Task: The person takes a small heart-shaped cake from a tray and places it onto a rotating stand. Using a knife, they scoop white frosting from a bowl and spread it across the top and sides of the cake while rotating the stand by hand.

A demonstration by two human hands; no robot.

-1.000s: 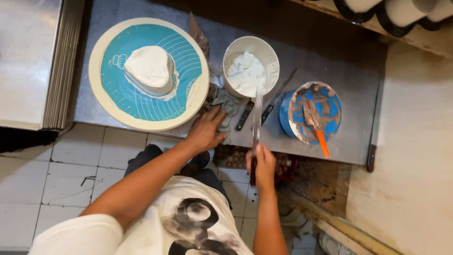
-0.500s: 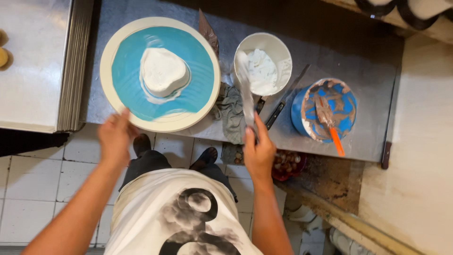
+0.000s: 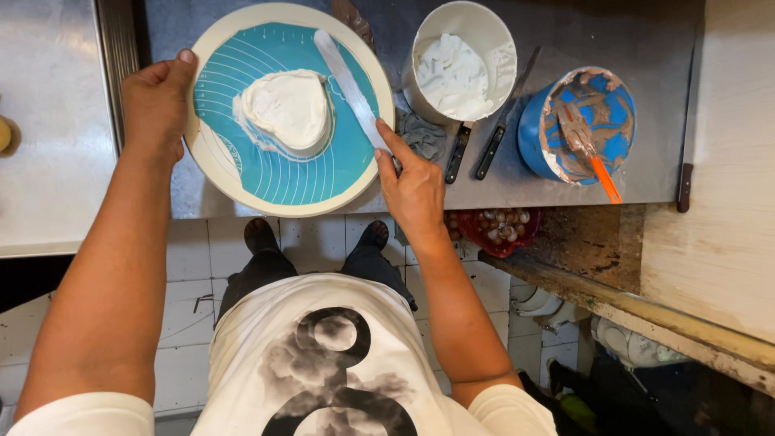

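A round cream turntable (image 3: 211, 171) with a teal mat stands on the steel counter. A heart-shaped cake (image 3: 286, 109) coated in white cream sits on the mat. My left hand (image 3: 155, 101) grips the turntable's left rim. My right hand (image 3: 413, 184) holds a long metal spatula (image 3: 349, 85) by its handle, index finger along it. The blade reaches over the mat, just right of the cake.
A white bowl (image 3: 462, 60) of white cream sits right of the turntable. Two black-handled knives (image 3: 484, 145) and a grey cloth (image 3: 420, 133) lie beside it. A blue bowl (image 3: 585, 125) smeared brown holds an orange-handled scraper. A red basket (image 3: 496, 230) sits below the counter edge.
My left hand went from the cloth near the knives to the turntable's left rim. My right hand lifted the spatula from the counter edge and swung its blade over the mat.
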